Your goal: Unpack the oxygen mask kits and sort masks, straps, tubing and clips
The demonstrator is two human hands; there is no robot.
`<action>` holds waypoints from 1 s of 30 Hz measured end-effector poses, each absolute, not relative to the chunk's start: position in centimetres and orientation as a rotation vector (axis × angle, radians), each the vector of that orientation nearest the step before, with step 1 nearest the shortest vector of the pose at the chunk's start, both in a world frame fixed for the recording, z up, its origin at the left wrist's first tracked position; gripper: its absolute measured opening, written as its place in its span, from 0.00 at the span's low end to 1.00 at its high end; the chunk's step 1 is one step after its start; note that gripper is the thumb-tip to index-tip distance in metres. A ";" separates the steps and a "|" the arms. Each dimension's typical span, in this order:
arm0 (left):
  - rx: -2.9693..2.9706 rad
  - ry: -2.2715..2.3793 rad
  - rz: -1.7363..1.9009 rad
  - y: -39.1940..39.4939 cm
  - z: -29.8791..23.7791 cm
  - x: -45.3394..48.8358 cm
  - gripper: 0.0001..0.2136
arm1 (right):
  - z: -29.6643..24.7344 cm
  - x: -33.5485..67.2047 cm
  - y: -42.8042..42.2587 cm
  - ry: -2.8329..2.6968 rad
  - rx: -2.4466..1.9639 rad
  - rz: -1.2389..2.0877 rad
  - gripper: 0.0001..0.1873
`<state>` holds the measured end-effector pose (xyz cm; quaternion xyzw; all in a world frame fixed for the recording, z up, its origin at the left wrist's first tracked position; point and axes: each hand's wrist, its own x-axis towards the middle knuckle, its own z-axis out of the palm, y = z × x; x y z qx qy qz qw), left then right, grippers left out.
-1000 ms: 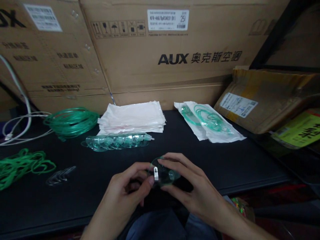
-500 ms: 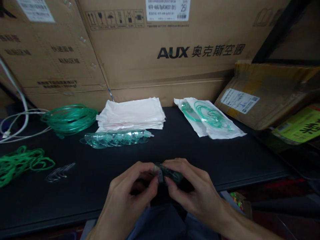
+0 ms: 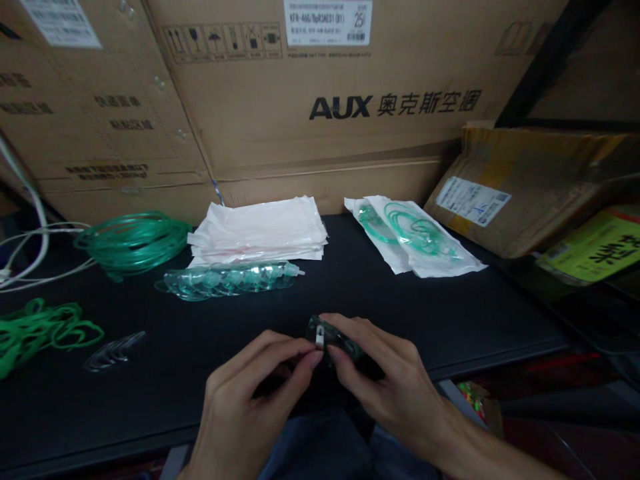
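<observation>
Both hands meet above the front of the black table. My right hand (image 3: 383, 363) is closed on a clear green oxygen mask (image 3: 311, 328), mostly hidden behind its fingers. Between the thumb and forefinger of my left hand (image 3: 255, 387) is a small pale metal nose clip (image 3: 320, 337) with a slot in it, lying against the mask's edge. Beyond the hands lies a row of nested clear green masks (image 3: 230, 280). Off to the left are several thin clear curved pieces (image 3: 114, 351) and a heap of green elastic cord (image 3: 50, 327).
A coil of green tubing (image 3: 135, 243) and a white cable (image 3: 43, 227) are at the back left. White pouches (image 3: 260, 227) are stacked mid-back; packed pouches with green tubing (image 3: 417, 233) lie right. A large cardboard box (image 3: 250, 120) stands behind, a smaller carton (image 3: 525, 187) at right.
My left hand has shifted slightly left and down, and the pale metal nose clip now shows clearly at its fingertips. My right hand keeps hold of the mask. The view has shifted a little.
</observation>
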<state>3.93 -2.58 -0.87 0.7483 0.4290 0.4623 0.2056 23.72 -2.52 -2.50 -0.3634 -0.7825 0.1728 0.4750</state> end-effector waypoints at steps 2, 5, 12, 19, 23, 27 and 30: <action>2.053 1.170 1.280 -2.5 -0.8 3.8 0.05 | -2.4 23.7 -2.5 -1.912 -0.888 0.397 0.20; 2.000 1.130 1.241 -2.4 -0.6 3.6 0.05 | -2.2 23.6 -2.5 -1.917 -0.859 0.352 0.19; 1.945 1.121 1.178 -2.4 -0.3 3.6 0.05 | -1.6 23.4 -2.4 -1.899 -0.783 0.310 0.22; 1.881 1.125 1.115 -2.3 -0.3 3.8 0.05 | -1.5 23.5 -2.6 -1.925 -0.756 0.341 0.23; 1.869 1.126 1.147 -2.2 -0.4 3.9 0.05 | -1.5 23.5 -2.7 -1.933 -0.765 0.357 0.23; 1.877 1.128 1.177 -2.3 -0.4 4.0 0.06 | -1.5 23.6 -2.7 -1.950 -0.776 0.325 0.24; 1.907 1.104 1.193 -2.3 -0.3 3.9 0.06 | -1.5 23.7 -2.7 -1.950 -0.773 0.336 0.24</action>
